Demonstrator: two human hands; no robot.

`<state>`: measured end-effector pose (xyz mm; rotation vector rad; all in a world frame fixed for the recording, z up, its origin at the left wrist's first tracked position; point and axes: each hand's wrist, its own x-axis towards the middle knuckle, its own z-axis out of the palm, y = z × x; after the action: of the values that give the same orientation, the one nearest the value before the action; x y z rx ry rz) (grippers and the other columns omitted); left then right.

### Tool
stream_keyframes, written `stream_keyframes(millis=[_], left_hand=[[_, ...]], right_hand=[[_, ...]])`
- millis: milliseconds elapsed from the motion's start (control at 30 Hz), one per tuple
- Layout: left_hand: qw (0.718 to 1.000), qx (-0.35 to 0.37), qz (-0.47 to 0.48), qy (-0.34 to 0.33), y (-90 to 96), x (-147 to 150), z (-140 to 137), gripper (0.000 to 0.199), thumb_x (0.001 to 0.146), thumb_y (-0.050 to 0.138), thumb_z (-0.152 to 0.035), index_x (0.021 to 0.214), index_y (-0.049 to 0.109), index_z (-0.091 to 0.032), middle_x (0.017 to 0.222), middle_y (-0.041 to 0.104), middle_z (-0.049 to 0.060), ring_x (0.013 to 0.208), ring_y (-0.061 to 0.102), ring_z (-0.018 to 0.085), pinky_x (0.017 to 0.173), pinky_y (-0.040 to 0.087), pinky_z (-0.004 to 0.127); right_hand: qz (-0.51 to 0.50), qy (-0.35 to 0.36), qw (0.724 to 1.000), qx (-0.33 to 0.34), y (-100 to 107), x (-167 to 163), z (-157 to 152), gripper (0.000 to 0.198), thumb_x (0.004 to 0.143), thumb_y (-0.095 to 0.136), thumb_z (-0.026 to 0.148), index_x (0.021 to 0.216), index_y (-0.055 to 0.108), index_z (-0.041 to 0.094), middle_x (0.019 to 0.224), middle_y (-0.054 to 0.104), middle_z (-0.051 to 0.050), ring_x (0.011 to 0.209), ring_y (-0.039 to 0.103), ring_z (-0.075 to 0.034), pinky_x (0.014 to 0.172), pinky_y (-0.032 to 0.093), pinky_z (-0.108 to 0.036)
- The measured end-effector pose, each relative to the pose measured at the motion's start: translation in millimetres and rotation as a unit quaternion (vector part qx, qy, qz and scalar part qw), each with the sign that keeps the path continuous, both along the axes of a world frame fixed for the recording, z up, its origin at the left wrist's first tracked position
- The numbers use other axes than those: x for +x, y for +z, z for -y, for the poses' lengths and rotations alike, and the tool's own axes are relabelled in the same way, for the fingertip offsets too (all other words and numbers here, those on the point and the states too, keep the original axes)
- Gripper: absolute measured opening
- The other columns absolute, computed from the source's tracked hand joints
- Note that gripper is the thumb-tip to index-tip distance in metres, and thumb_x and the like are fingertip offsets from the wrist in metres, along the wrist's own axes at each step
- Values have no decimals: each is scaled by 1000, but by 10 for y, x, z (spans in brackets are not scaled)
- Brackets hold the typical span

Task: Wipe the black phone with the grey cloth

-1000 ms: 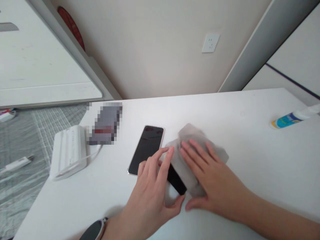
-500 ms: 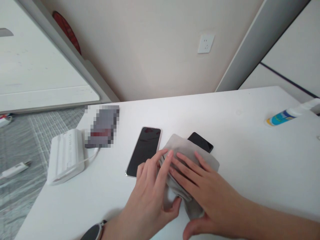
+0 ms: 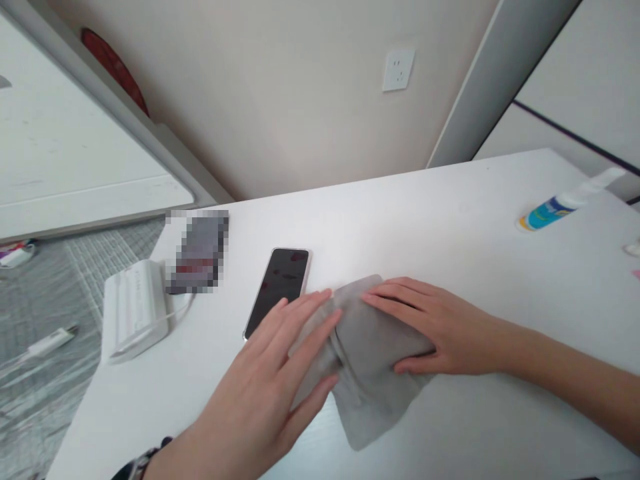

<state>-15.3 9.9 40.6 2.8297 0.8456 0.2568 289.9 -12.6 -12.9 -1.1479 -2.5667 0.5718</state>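
Observation:
A grey cloth lies partly spread on the white table, a fold running down its middle. My left hand rests over the cloth's left part with its fingers stretched out. On the cloth's right part lies my right hand, its fingers extended and the thumb apart from them. A phone with a dark screen and clear case lies just beyond my left hand, which hides its near end. The smaller black device seen earlier is out of sight; the cloth or my right hand may cover it.
A white power bank with a cable stands near the table's left edge, beside a pixelated dark object. A pump bottle with a blue label stands at the far right. The wall behind carries a socket.
My right hand has moved right, uncovering the cloth's middle, which is now more spread out. The small black device has gone from view. My left hand has flattened and shifted left; the view has tilted.

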Motion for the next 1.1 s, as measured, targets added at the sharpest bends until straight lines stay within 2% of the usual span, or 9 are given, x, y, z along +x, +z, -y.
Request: stream_keyframes(millis=[133,200,333,433,667,767,867,1000,1100], left_hand=[[989,-17,-35,-141,-41,417,-51,43,105,48,-19,147,54,-15,155,56,11,143,53,24,125,40,44],[980,-34,-51,-190,-121,620,-136,45,106,48,-23,151,49,-12,160,49,11,148,46,22,127,35,39],[964,-60,-56,-254,-277,808,-317,68,103,58,-35,162,30,-15,170,30,8,159,22,18,132,22,36],[959,-70,-73,-265,-301,733,-341,79,101,62,-36,165,20,-19,171,26,6,160,16,17,133,18,36],[945,-59,-145,-287,-151,414,-228,71,102,57,-33,164,26,-18,171,27,4,160,19,18,133,15,37],[946,-82,-141,-281,-132,439,-279,77,101,56,-30,166,16,-18,169,31,6,159,23,19,131,21,37],[947,-83,-119,-287,-173,515,-344,82,101,57,-34,167,10,-18,169,33,7,159,24,19,131,21,37],[940,-81,-111,-313,-236,560,-370,83,100,59,-38,166,15,-14,169,32,9,160,22,22,132,19,39],[941,-82,-107,-311,-254,562,-353,82,99,58,-37,165,17,-13,170,29,10,160,21,22,132,18,39]], right_hand=[[-27,-41,999,4,71,105,23,107,81,76,66,163,28,16,155,49,-18,143,46,-34,117,43,-50],[-31,-72,997,-10,114,245,10,108,76,79,70,160,33,19,157,45,-18,146,42,-36,116,44,-52],[-42,-69,996,-43,99,504,-44,90,75,82,66,148,51,22,151,51,-15,140,48,-34,113,47,-52],[-70,-55,995,-33,22,564,-88,82,75,83,63,142,58,22,146,56,-15,137,51,-33,113,45,-52],[-89,-9,996,-23,-28,538,-130,76,76,82,65,135,64,21,149,57,-13,142,47,-31,120,38,-51],[-92,0,995,-29,7,551,-102,71,84,78,56,143,58,21,151,56,-12,144,46,-30,123,35,-51],[-83,10,996,-34,53,565,-72,67,90,72,47,149,52,21,154,54,-11,147,44,-28,126,31,-51],[-78,10,996,-29,94,553,-50,66,89,72,42,148,53,20,155,53,-11,148,42,-28,128,26,-52],[-60,14,998,-29,88,502,-30,76,86,76,47,151,48,19,155,53,-12,151,39,-30,129,20,-54]])
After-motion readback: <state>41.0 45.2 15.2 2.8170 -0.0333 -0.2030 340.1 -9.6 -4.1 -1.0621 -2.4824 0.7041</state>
